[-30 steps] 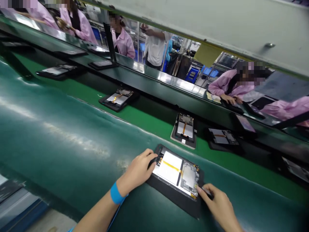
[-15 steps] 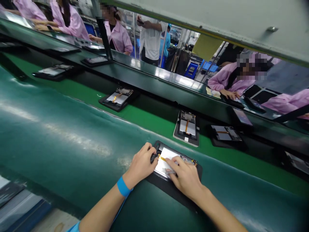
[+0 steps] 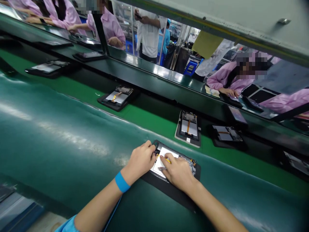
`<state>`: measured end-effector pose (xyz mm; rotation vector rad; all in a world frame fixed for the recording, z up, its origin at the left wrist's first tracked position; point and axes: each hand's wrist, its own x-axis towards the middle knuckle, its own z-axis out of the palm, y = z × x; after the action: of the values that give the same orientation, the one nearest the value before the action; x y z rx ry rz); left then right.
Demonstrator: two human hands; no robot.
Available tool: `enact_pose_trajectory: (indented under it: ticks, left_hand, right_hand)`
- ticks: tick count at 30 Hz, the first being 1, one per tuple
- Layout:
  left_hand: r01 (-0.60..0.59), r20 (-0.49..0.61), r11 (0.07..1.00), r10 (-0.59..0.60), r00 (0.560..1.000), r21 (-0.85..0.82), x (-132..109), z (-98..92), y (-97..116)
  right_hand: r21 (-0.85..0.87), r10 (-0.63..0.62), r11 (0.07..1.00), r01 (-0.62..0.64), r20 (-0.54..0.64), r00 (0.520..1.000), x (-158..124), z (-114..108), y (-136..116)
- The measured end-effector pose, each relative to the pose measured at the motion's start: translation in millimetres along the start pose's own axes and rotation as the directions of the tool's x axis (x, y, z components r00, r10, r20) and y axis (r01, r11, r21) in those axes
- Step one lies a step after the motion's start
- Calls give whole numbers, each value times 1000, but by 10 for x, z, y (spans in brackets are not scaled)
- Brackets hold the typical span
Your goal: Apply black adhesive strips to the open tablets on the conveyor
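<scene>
An opened tablet [image 3: 156,173] lies tilted on a black pad on the green bench, its white battery, yellow ribbon and circuit board exposed. My left hand [image 3: 142,158] has its fingers bent round the tablet's left end; its fingertips are partly hidden. Above the battery, my right hand [image 3: 180,170] is closed, index finger curled down by the ribbon. A small grey pointed piece [image 3: 162,168] shows by its thumb, too blurred to name. On my left wrist sits a blue band [image 3: 122,182] with a cord.
Beyond the bench's raised edge runs a green belt [image 3: 149,116] carrying opened tablets, among them one on a pale-edged pad [image 3: 189,127] and another further left [image 3: 118,96]. Co-workers in pink sit across the line. A beige overhead panel [image 3: 241,19] crosses the upper right.
My right hand has shifted slightly left over the battery, and its index finger is more curled. My left hand stays at the tablet's left end. The view has shifted a little.
</scene>
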<state>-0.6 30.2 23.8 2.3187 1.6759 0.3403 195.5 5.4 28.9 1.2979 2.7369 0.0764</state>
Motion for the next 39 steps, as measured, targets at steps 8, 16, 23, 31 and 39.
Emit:
enact_pose_trajectory:
  ticks: [8,16,23,31,39]
  left_hand:
    - [-397,-144,915,384,912,-68,-282,46,-293]
    - [-431,-102,902,430,897,18,-327,107,-282]
    - [-446,-103,895,445,890,13,-336,80,-283]
    - [-433,-103,902,430,897,-9,-364,118,-308]
    - [-416,-81,908,411,908,-57,-364,87,-305]
  right_hand:
    - [-43,-39,998,36,-58,998,-5,49,13]
    - [-46,-81,996,73,-202,976,-64,87,37]
    - [-31,-132,991,128,-220,967,-53,87,69]
    - [-23,-158,987,157,-195,968,-34,30,73]
    - [-5,-173,985,173,-93,981,-30,-24,43]
